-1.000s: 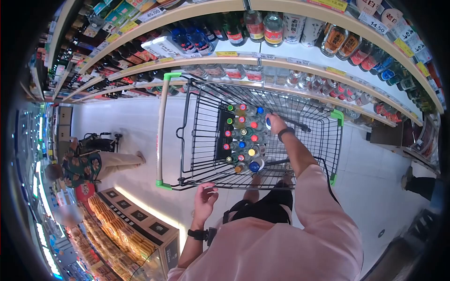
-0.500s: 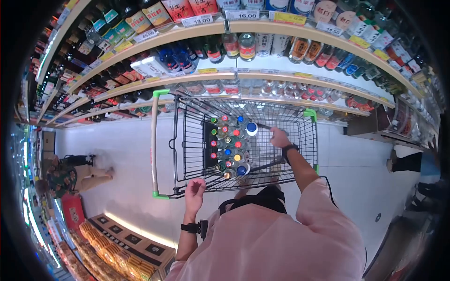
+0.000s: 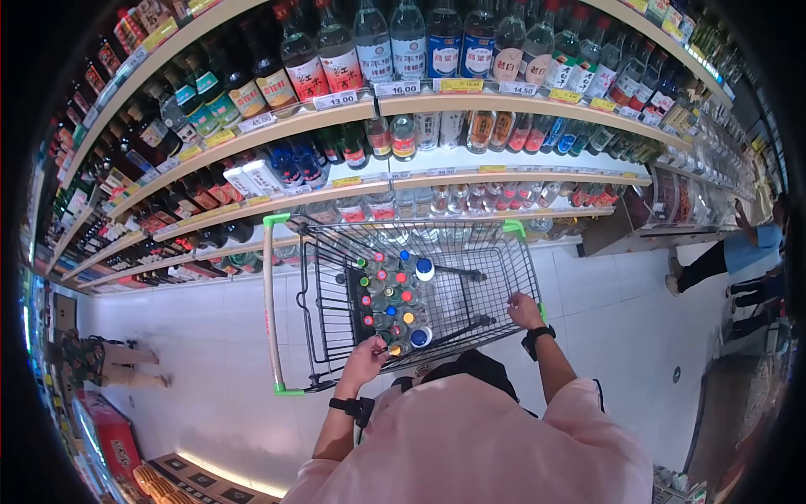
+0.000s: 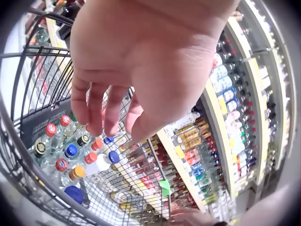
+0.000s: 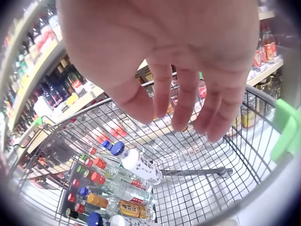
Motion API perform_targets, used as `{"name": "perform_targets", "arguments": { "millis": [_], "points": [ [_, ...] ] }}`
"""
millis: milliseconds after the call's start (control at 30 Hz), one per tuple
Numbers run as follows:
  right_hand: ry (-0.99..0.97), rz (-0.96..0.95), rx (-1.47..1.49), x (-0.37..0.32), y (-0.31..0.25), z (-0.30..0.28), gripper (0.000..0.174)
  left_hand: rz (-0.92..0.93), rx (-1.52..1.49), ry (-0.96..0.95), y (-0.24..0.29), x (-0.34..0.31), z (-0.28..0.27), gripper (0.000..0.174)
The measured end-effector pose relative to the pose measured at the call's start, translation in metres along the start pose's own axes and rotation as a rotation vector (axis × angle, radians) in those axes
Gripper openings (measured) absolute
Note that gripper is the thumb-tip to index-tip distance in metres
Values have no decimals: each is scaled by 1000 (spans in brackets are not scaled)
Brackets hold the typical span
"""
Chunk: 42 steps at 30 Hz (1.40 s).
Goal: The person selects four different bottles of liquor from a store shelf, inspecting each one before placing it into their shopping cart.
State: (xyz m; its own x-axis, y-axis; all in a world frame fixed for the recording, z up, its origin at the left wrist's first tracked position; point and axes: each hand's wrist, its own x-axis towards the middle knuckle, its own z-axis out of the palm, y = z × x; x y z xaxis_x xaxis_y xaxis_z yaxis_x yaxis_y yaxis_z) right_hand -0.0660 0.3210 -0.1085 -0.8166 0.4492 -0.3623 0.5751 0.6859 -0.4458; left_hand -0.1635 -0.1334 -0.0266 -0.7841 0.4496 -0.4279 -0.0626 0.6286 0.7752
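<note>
A black wire shopping cart [image 3: 504, 269] with green corners stands in front of me, close to the drink shelves. Several upright bottles [image 3: 388, 301] with coloured caps fill its left part, and a white blue-capped bottle [image 5: 136, 165] lies on top of them. My left hand [image 3: 367, 357] is at the cart's near rim; in the left wrist view its fingers [image 4: 101, 122] hang loosely curled above the bottles [image 4: 70, 155] and hold nothing. My right hand [image 3: 520, 307] hovers at the cart's right rim, fingers [image 5: 188, 113] hanging down, empty.
Curved shelves [image 3: 403, 50] packed with bottles and price tags rise behind the cart. The cart's handle bar [image 3: 269, 302] is on the left. One person [image 3: 101, 361] stands far left on the white tile floor [image 3: 210, 353], another [image 3: 722, 252] at the right.
My right hand has drawn back from the bottles inside the cart to its right rim. My left hand has moved up to the near rim. The view has tilted up toward the shelves.
</note>
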Motion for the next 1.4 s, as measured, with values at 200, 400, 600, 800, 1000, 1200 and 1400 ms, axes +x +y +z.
{"name": "perform_targets", "arguments": {
  "millis": [200, 400, 600, 800, 1000, 1200, 1400],
  "points": [
    [92, 222, -111, -27, 28, -12, 50, -92, 324, -43, -26, -5, 22, 34],
    [-23, 118, -31, -7, 87, 1, 51, -100, 532, 19, -56, -16, 56, 25],
    [32, 51, 18, -12, 98, -4, 52, -130, 359, 163, -80, -14, 65, 17],
    [155, 46, 136, -34, 103, -5, 47, -127, 342, 215, -83, -16, 73, 14],
    [97, -47, 190, -23, 125, 1, 45, -149, 439, 280, -67, -26, 77, 16],
    [-32, -84, 98, -18, 117, -5, 54, -111, 271, 278, -102, -28, 67, 17],
    [-50, -98, 36, -19, 106, -2, 51, -127, 94, 316, -111, -35, 62, 16]
  ]
}}
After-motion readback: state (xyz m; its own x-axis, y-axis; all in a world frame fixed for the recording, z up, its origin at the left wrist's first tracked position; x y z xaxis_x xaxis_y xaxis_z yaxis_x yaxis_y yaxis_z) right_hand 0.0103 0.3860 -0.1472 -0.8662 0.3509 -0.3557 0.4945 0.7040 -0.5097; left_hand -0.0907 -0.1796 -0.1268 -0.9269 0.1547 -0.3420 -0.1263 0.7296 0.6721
